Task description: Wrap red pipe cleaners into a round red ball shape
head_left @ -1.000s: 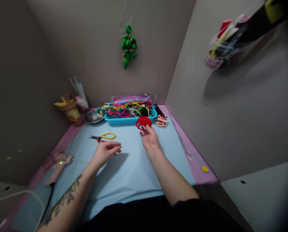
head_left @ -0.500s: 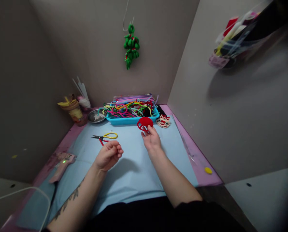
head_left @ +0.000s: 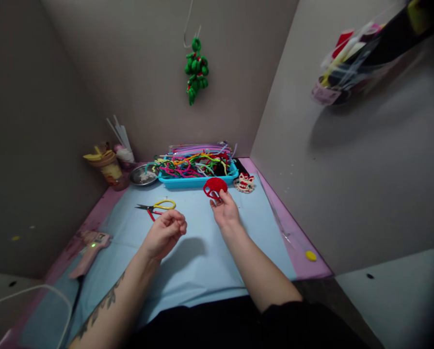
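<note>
A flat, rounded red fuzzy piece with openings along its left side (head_left: pixel 217 185) is pinched between the thumb and fingers of my right hand (head_left: pixel 226 209), above the blue cloth. My left hand (head_left: pixel 168 232) hovers apart from it, its fingers curled in and the thumb against them; whether anything small is in that pinch is hidden. Just beyond my left hand lie scissors (head_left: pixel 152 207) with one yellow and one red handle, their blades pointing left. A cream and red pipe-cleaner face (head_left: pixel 245 183) rests to the right of the red piece.
A blue tray (head_left: pixel 187 183) full of colourful pipe cleaners stands at the back, with a metal dish (head_left: pixel 144 175) and a cup (head_left: pixel 111 169) to its left. A pink glue gun (head_left: pixel 91 252) lies at left, its light green. Green decorations (head_left: pixel 197 70) hang from the wall.
The whole view has shifted slightly. My right hand still holds the red piece in much the same pose, and my left hand stays curled, a little nearer to it.
</note>
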Available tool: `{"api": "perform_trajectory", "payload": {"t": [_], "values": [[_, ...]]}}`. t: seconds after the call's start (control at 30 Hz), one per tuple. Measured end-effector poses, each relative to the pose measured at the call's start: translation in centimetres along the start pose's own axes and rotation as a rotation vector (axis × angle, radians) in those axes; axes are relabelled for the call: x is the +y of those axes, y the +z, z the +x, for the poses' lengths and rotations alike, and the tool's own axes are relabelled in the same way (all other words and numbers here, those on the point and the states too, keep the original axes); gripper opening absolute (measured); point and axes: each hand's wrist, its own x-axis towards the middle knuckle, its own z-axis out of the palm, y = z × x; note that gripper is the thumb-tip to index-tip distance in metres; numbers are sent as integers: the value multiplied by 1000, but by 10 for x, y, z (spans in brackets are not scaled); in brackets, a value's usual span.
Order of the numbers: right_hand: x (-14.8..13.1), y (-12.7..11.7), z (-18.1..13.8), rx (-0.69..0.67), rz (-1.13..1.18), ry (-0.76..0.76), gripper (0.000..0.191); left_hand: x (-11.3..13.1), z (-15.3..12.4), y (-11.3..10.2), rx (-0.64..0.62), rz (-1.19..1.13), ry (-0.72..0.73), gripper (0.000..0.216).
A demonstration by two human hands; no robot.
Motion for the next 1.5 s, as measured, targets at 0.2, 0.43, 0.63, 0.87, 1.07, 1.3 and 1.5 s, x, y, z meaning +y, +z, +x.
{"api": "perform_trajectory", "payload": {"t": [0.2, 0.43, 0.63, 0.87, 1.07, 1.3, 1.5], "values": [[2, 4, -5, -107, -78, -15, 19, 23, 22, 9, 69, 33, 199, 15], [9, 10, -18, -355, -201, -111, 19, 16, 46, 0, 169, 167, 257, 24], [14, 8, -17, -327, -215, -19, 22, 3, 49, -23, 381, 451, 138, 58], [18, 5, -16, -334, -233, 1, 23, 2, 49, -41, 419, 805, 209, 35], [21, 6, -18, -318, -265, 42, 22, -4, 51, -47, 404, 718, 211, 28], [20, 8, -23, -391, -277, 116, 22, -3, 50, -45, 424, 720, 169, 34], [19, 7, -23, -393, -290, 125, 20, -1, 49, -51, 435, 700, 126, 49]]}}
